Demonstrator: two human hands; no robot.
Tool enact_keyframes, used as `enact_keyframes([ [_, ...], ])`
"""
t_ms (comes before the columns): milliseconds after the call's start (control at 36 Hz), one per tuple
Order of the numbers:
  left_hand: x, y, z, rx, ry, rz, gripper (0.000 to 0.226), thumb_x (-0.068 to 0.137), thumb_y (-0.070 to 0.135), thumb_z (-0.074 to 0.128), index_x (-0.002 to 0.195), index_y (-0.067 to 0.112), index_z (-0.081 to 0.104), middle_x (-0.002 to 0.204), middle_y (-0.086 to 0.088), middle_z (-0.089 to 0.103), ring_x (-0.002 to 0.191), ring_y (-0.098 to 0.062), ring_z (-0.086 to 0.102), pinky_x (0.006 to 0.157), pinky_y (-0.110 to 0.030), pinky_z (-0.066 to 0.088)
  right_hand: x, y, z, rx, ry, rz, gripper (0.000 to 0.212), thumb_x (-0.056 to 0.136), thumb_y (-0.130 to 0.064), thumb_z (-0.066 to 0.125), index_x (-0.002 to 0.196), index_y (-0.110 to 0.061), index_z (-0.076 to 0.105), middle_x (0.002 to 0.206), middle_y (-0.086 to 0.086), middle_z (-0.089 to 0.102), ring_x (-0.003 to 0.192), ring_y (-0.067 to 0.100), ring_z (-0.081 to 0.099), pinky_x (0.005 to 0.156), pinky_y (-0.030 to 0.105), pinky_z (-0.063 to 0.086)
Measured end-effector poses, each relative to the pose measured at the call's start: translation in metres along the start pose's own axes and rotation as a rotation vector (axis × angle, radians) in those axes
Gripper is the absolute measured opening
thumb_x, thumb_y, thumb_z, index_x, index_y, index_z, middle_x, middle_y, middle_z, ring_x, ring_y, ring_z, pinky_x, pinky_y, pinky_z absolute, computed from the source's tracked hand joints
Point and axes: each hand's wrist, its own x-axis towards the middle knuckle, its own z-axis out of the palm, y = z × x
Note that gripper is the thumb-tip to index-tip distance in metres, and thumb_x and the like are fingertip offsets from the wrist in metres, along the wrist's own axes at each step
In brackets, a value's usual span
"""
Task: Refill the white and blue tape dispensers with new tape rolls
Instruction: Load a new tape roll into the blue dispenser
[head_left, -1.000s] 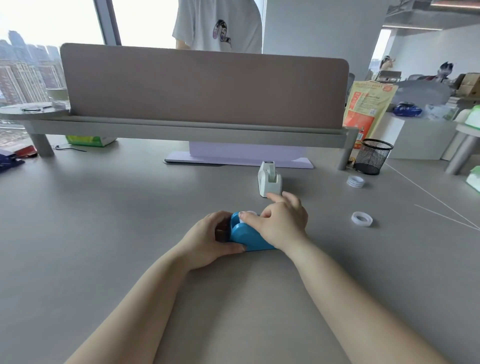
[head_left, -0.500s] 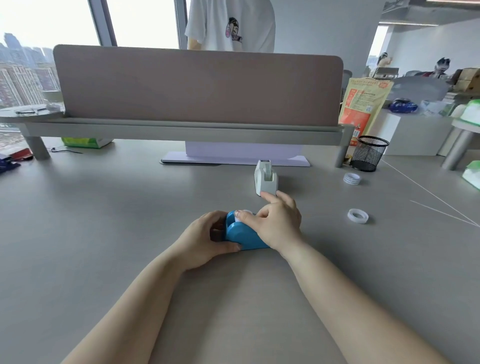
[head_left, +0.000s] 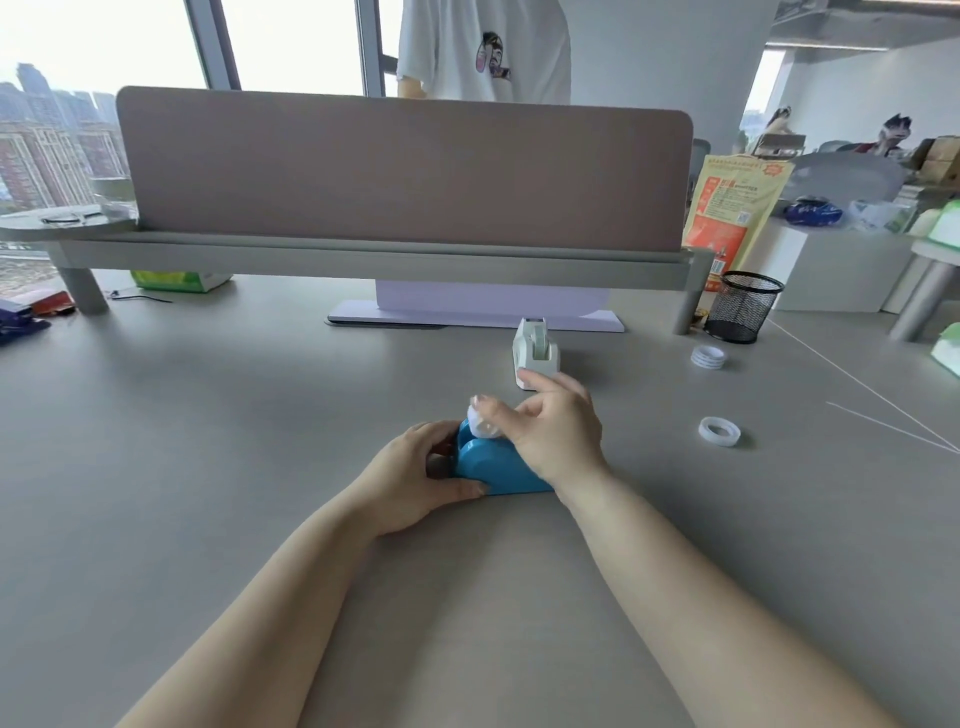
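A person's left hand (head_left: 415, 475) grips the rear of a blue tape dispenser (head_left: 498, 470) resting on a grey bench (head_left: 208, 467), fingers wrapped around it. The right hand (head_left: 550, 431) pinches a white tape roll (head_left: 482, 423) at the dispenser's top. A white tape dispenser (head_left: 535, 353) stands just beyond; a single tape roll (head_left: 719, 431) and a small stack of rolls (head_left: 708, 357) lie to the right, near a black mesh pen cup (head_left: 745, 306).

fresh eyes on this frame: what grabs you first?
Centre of the grey desk: the left hand steadies a bright blue plastic tape dispenser while the right hand pinches a small white tape roll at its top. Just behind stands a white tape dispenser; to the right lie a single clear tape roll and a small stack of rolls.
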Motion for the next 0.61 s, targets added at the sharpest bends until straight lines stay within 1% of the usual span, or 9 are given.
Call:
enact_keyframes([
  [28, -0.001, 0.001, 0.0, 0.005, 0.002, -0.002, 0.058, 0.064, 0.042, 0.079, 0.118, 0.033, 0.058, 0.111, 0.006, 0.064, 0.101, -0.008, 0.061, 0.09, -0.028, 0.048, -0.002, 0.0, 0.001, -0.039, 0.003, -0.024, 0.046, 0.067, -0.061, 0.066, 0.041, -0.025, 0.057, 0.13, -0.013, 0.059, 0.132, 0.012, 0.036, 0.108, 0.04, 0.03],
  [56, -0.001, 0.001, 0.0, 0.006, 0.002, -0.002, 0.057, 0.065, 0.04, 0.08, 0.118, 0.033, 0.058, 0.112, 0.006, 0.064, 0.101, -0.008, 0.061, 0.091, -0.028, 0.049, -0.003, 0.0, 0.001, -0.065, 0.016, -0.048, 0.044, 0.068, -0.06, 0.066, 0.043, -0.024, 0.06, 0.131, -0.013, 0.059, 0.133, 0.012, 0.035, 0.108, 0.04, 0.03],
  [111, -0.002, 0.002, 0.0, -0.02, -0.002, 0.0, 0.06, 0.065, 0.04, 0.08, 0.121, 0.034, 0.057, 0.114, 0.007, 0.063, 0.102, -0.006, 0.062, 0.093, -0.03, 0.05, -0.003, 0.002, -0.001, -0.029, 0.036, -0.037, 0.042, 0.069, -0.06, 0.067, 0.057, -0.02, 0.071, 0.135, -0.012, 0.056, 0.134, 0.01, 0.033, 0.11, 0.038, 0.027],
  [167, -0.002, 0.001, 0.0, -0.055, -0.005, -0.002, 0.063, 0.065, 0.038, 0.081, 0.122, 0.033, 0.057, 0.115, 0.008, 0.063, 0.103, -0.005, 0.063, 0.094, -0.032, 0.051, -0.003, 0.004, -0.007, -0.006, 0.047, -0.023, 0.04, 0.069, -0.06, 0.067, 0.068, -0.02, 0.074, 0.139, -0.013, 0.051, 0.135, 0.009, 0.029, 0.111, 0.035, 0.024],
  [250, -0.002, 0.002, 0.0, -0.059, 0.003, 0.002, 0.068, 0.06, 0.048, 0.079, 0.123, 0.036, 0.056, 0.116, 0.01, 0.064, 0.103, -0.004, 0.063, 0.094, -0.031, 0.051, -0.005, 0.005, -0.017, 0.022, 0.064, -0.04, 0.035, 0.07, -0.058, 0.067, 0.075, -0.024, 0.075, 0.144, -0.011, 0.046, 0.137, 0.014, 0.026, 0.113, 0.04, 0.021],
  [333, -0.002, 0.002, 0.0, -0.025, 0.02, 0.015, 0.061, 0.066, 0.038, 0.082, 0.122, 0.035, 0.056, 0.115, 0.011, 0.065, 0.1, -0.001, 0.063, 0.09, -0.024, 0.05, -0.008, 0.007, -0.025, 0.02, 0.15, -0.114, 0.028, 0.07, -0.055, 0.07, 0.078, -0.028, 0.075, 0.139, -0.009, 0.051, 0.134, 0.016, 0.031, 0.112, 0.041, 0.024],
  [417, -0.003, 0.004, 0.0, -0.013, 0.04, 0.02, 0.059, 0.068, 0.034, 0.082, 0.121, 0.034, 0.056, 0.113, 0.012, 0.065, 0.098, 0.0, 0.064, 0.087, -0.019, 0.049, -0.01, 0.013, -0.031, 0.061, 0.188, -0.149, 0.022, 0.071, -0.05, 0.072, 0.08, -0.03, 0.074, 0.131, -0.01, 0.053, 0.13, 0.012, 0.032, 0.11, 0.032, 0.024],
  [528, -0.003, 0.006, 0.001, 0.004, 0.063, 0.016, 0.057, 0.069, 0.029, 0.082, 0.121, 0.032, 0.057, 0.113, 0.012, 0.065, 0.098, 0.0, 0.064, 0.086, -0.015, 0.049, -0.008, 0.024, -0.038, 0.149, 0.238, -0.137, 0.026, 0.073, -0.047, 0.071, 0.084, -0.024, 0.074, 0.119, -0.009, 0.057, 0.122, 0.011, 0.039, 0.104, 0.025, 0.029],
  [611, -0.003, 0.005, 0.002, 0.019, 0.09, 0.003, 0.057, 0.07, 0.028, 0.081, 0.122, 0.031, 0.057, 0.112, 0.011, 0.065, 0.099, -0.003, 0.064, 0.084, -0.013, 0.046, -0.003, 0.035, -0.039, 0.239, 0.249, -0.102, 0.033, 0.07, -0.055, 0.067, 0.082, -0.025, 0.072, 0.112, -0.006, 0.061, 0.118, 0.014, 0.048, 0.103, 0.03, 0.036],
])
